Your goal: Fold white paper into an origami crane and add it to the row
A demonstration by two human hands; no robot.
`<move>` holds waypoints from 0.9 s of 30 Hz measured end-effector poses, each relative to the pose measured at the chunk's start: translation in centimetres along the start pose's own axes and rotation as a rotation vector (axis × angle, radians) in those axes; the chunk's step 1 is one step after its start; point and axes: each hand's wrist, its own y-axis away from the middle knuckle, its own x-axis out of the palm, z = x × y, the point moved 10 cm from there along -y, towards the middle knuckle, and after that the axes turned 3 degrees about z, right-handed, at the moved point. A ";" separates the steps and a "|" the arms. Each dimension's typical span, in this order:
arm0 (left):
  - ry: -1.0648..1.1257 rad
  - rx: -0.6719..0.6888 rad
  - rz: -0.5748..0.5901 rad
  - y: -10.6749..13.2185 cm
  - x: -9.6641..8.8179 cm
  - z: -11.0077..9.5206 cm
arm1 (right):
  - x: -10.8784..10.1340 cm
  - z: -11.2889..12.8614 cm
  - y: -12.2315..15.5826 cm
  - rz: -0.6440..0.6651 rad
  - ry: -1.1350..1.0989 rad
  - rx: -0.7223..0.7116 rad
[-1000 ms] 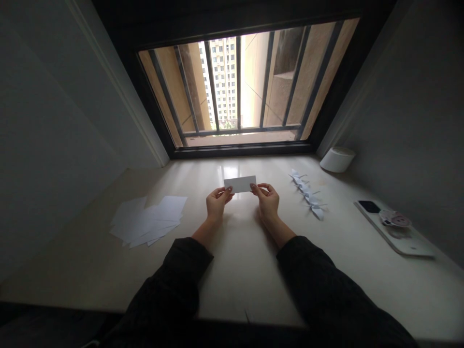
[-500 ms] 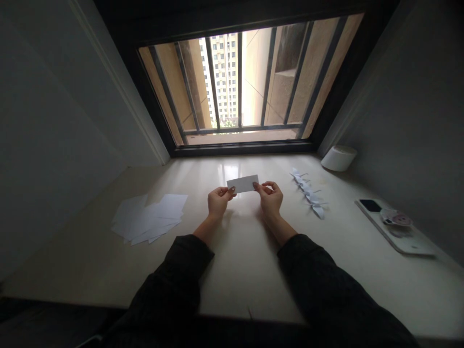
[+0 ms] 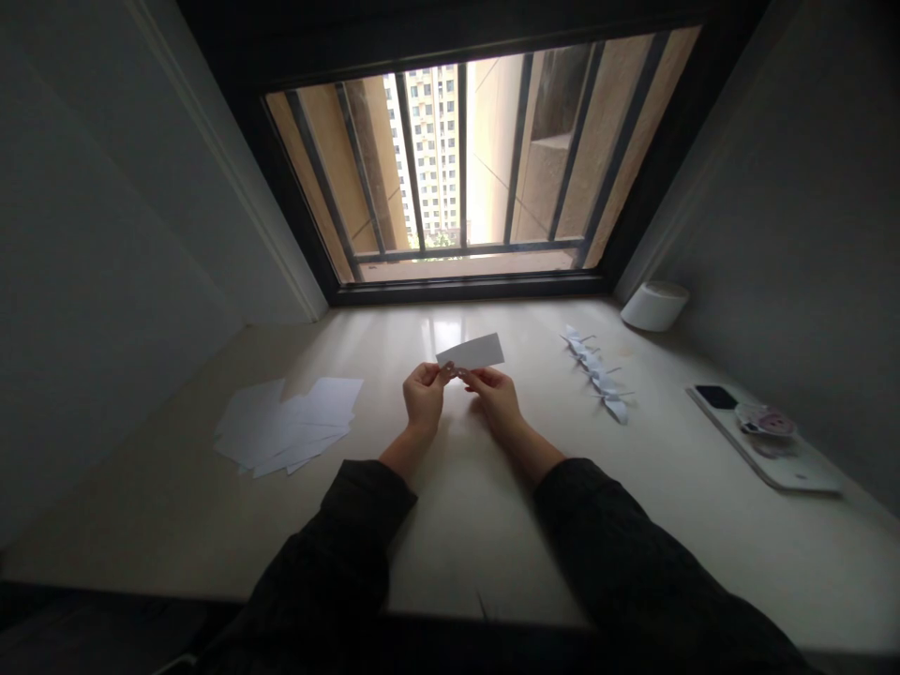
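Observation:
A small oblong of white paper (image 3: 476, 349), apparently folded, is held up just above the pale counter. My left hand (image 3: 424, 394) pinches its lower left corner. Close beside it, the fingertips of my right hand (image 3: 496, 394) are closed on the lower edge of the same paper, left of its middle. The paper's right end sticks out free above my right hand. My fingertips almost meet, and they hide part of the lower edge.
Loose white paper sheets (image 3: 295, 427) lie overlapping to the left. On the right, several folded paper cranes (image 3: 595, 372) form a row. Beyond them are a white roll (image 3: 654, 307) and a phone (image 3: 766, 441) with a round grip. A barred window (image 3: 464, 169) backs the counter (image 3: 450, 525).
My right hand has slid leftward from the paper's right end to its lower edge, near my left hand. The paper's right end now tilts up slightly.

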 end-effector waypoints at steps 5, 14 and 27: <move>0.000 0.003 0.016 0.3 0.5 -0.1 | -0.7 0.0 0.2 -0.043 0.072 0.033; -0.046 -0.039 -0.005 -1.1 -0.9 0.1 | -3.4 -0.3 -1.1 -0.142 0.003 0.039; -0.034 -0.092 -0.049 -1.8 -2.1 0.6 | -3.1 -0.5 -1.5 -0.078 -0.063 0.058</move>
